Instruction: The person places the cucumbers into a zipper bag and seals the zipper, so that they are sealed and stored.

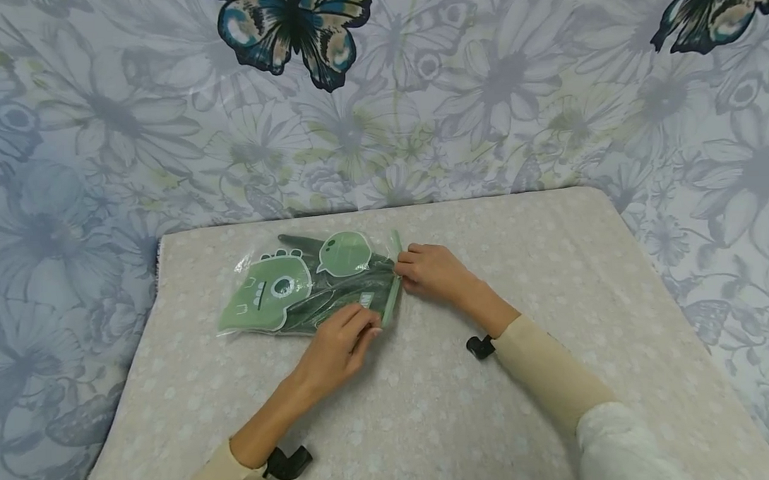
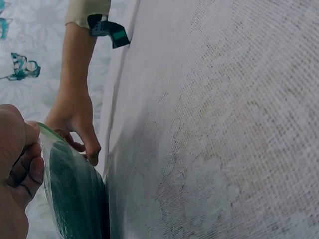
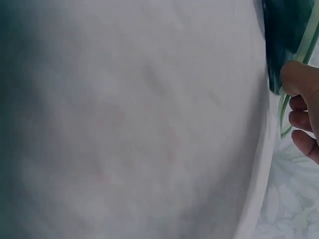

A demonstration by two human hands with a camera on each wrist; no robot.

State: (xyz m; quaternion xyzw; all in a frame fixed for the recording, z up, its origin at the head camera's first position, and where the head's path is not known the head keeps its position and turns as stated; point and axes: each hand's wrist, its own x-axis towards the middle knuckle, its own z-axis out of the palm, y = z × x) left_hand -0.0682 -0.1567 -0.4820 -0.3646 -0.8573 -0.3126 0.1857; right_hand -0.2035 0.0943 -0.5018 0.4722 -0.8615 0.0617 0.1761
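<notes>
A clear plastic zip bag [image 1: 268, 293] with green cartoon prints lies flat on the cloth-covered table, dark green folded contents showing through it. A light green strip [image 1: 392, 305] runs along its right-hand edge. My left hand [image 1: 343, 344] pinches the bag's near corner by that strip; in the left wrist view its fingers [image 2: 34, 132] grip the bag's top edge. Farther along, my right hand [image 1: 438, 273] pinches the strip near its middle. From the right wrist view, the right thumb [image 3: 296, 74] presses on the green edge. What the dark green contents are cannot be made out.
A pale patterned cloth [image 1: 550, 262] covers the table. Behind its back edge hangs a fabric backdrop [image 1: 495, 123] with flowers and butterflies. Each wrist wears a black camera mount, one on the left [image 1: 289, 464] and one on the right [image 1: 480, 347].
</notes>
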